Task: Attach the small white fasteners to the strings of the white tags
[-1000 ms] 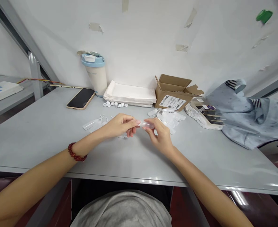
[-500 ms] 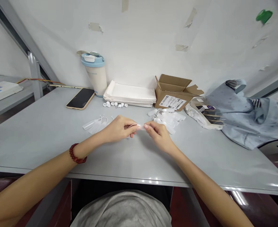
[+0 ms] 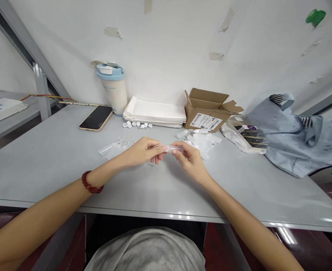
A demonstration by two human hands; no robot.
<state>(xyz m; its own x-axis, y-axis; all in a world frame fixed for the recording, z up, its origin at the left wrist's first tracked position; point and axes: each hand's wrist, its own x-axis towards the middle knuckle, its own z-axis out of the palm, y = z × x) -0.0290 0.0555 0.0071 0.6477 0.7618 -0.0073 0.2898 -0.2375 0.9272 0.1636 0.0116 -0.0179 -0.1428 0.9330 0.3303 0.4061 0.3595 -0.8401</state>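
Note:
Above the middle of the grey table, my left hand (image 3: pixel 146 151) and my right hand (image 3: pixel 190 157) pinch opposite ends of a small clear plastic tube (image 3: pixel 175 148). The left fingers close over its left end and hide part of it. My right thumb and index finger grip the other end. Behind my left hand lie several similar clear tubes with thin loops (image 3: pixel 111 149). A pile of translucent white plastic pieces (image 3: pixel 202 141) rests just beyond my right hand. Several small white caps (image 3: pixel 137 124) sit in a row farther back.
A phone (image 3: pixel 96 118) and a cup with a blue lid (image 3: pixel 115 92) stand back left. A stack of white envelopes (image 3: pixel 157 111) lies by the wall, beside an open cardboard box (image 3: pixel 208 113). At right are a plastic-wrapped packet (image 3: pixel 246 137) and light blue cloth (image 3: pixel 292 135).
My fingers have shifted slightly, and more of the clear tube now shows between them and along the right fingers. Both hands remain in nearly the same place.

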